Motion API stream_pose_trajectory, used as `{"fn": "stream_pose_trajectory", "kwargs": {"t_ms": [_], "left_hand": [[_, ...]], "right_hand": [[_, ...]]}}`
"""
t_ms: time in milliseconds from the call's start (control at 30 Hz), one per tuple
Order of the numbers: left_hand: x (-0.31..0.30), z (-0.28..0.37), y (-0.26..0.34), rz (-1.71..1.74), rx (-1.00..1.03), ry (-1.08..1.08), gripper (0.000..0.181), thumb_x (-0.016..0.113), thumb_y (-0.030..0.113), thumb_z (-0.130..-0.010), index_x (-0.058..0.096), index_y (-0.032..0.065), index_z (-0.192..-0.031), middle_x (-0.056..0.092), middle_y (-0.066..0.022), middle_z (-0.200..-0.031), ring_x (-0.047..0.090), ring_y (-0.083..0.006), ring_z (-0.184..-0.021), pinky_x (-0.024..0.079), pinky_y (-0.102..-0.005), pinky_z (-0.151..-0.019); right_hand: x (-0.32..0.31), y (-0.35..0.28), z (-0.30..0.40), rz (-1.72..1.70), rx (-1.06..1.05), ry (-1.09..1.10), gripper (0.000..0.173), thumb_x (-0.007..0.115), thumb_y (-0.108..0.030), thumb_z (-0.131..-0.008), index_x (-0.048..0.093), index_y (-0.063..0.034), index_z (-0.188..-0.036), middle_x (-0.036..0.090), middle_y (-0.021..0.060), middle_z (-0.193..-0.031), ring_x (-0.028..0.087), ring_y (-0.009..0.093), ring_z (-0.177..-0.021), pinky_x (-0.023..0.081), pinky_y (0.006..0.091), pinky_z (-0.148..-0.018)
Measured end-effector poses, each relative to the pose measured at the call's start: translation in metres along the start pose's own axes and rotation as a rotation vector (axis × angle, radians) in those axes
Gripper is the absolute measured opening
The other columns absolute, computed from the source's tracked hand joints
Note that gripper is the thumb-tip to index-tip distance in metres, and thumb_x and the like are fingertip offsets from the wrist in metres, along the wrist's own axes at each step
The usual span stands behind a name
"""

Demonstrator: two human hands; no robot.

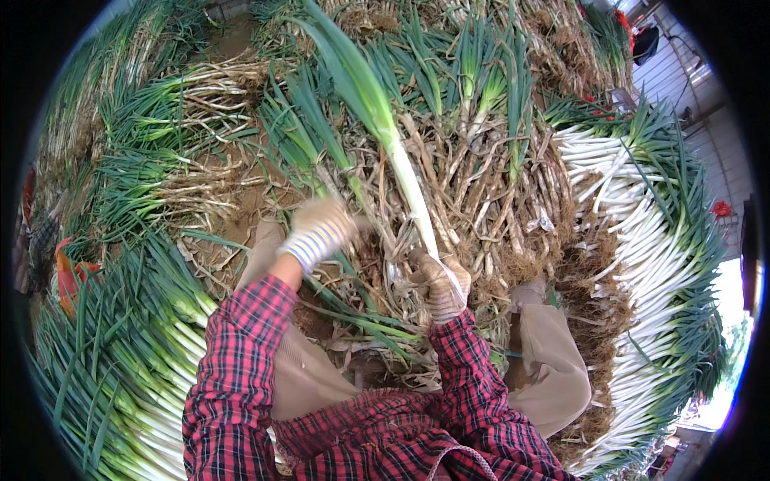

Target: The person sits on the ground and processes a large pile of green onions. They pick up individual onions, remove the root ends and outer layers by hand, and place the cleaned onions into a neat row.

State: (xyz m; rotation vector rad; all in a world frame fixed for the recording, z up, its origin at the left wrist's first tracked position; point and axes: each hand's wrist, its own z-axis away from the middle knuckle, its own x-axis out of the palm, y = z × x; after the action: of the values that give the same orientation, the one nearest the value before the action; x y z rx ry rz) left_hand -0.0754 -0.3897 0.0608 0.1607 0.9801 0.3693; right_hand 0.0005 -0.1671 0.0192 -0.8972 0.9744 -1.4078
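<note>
My right hand [444, 284], in a striped knit glove, grips a large Welsh onion [412, 186] near the bottom of its peeled white stalk. The stalk slants up and left to broad green leaves [355, 78]. Its root end is hidden around my palm. My left hand [322, 229], gloved too, is blurred by motion to the left of the stalk and apart from it. Whether its fingers hold anything is not visible. Stripped dry skins [400, 264] lie beside my right hand. In front of me spreads a heap of unpeeled Welsh onions [475, 198] with brown outer leaves.
A long row of white peeled onions [643, 258] with rooted ends lines my right side. More cleaned onions [156, 373] are piled at my left. Small unpeeled bundles [210, 96] lie on bare soil [240, 198] at the upper left. My bent knees [553, 367] flank the work area.
</note>
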Motion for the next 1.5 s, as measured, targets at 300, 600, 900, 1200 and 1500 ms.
{"fn": "stream_pose_trajectory", "kwargs": {"t_ms": [300,600,900,1200,1500], "left_hand": [[0.008,-0.019,-0.025,2.053,0.388,-0.207,0.034,0.067,0.014,-0.079,0.054,-0.0054,-0.104,0.062,-0.0193,-0.094,0.065,-0.0309,-0.076,0.057,-0.0417,-0.066],[-0.001,-0.001,-0.032,1.950,0.157,0.180,0.019,0.067,0.007,-0.077,0.057,-0.0029,-0.090,0.061,-0.0139,-0.080,0.061,-0.0257,-0.066,0.057,-0.0405,-0.054],[0.010,0.025,-0.008,1.781,0.356,0.147,0.033,0.069,0.007,-0.074,0.053,-0.0044,-0.101,0.062,-0.0130,-0.085,0.064,-0.0266,-0.074,0.055,-0.0395,-0.066],[0.018,0.024,-0.019,1.751,0.331,0.175,0.026,0.066,0.006,-0.076,0.056,-0.0038,-0.098,0.062,-0.0111,-0.079,0.063,-0.0216,-0.067,0.054,-0.0329,-0.062],[0.024,0.021,-0.014,1.641,0.393,0.308,0.029,0.068,0.005,-0.075,0.055,-0.0032,-0.100,0.062,-0.0100,-0.081,0.063,-0.0204,-0.069,0.052,-0.0314,-0.067]], "right_hand": [[0.002,0.056,0.037,0.532,-0.354,0.023,0.035,0.072,-0.021,-0.077,0.063,0.0007,-0.103,0.065,0.0075,-0.067,0.060,0.011,-0.055,0.047,0.0222,-0.050],[0.011,0.003,0.037,1.027,-0.530,0.103,0.029,0.067,-0.020,-0.080,0.063,-0.0024,-0.103,0.068,0.0088,-0.074,0.061,0.008,-0.053,0.049,0.0214,-0.039],[0.063,-0.015,-0.045,0.262,-0.384,-0.254,0.032,0.069,-0.007,-0.071,0.063,0.0044,-0.100,0.066,0.0128,-0.095,0.062,0.015,-0.077,0.050,0.0226,-0.073],[0.080,-0.022,-0.033,0.693,-0.163,-0.098,0.021,0.069,-0.011,-0.073,0.069,-0.0040,-0.093,0.068,0.0081,-0.077,0.061,0.009,-0.063,0.050,0.0216,-0.060],[0.078,-0.025,-0.011,0.480,-0.304,-0.138,0.021,0.059,-0.017,-0.080,0.070,-0.0100,-0.096,0.069,0.0077,-0.077,0.063,0.014,-0.070,0.049,0.0235,-0.071]]}}
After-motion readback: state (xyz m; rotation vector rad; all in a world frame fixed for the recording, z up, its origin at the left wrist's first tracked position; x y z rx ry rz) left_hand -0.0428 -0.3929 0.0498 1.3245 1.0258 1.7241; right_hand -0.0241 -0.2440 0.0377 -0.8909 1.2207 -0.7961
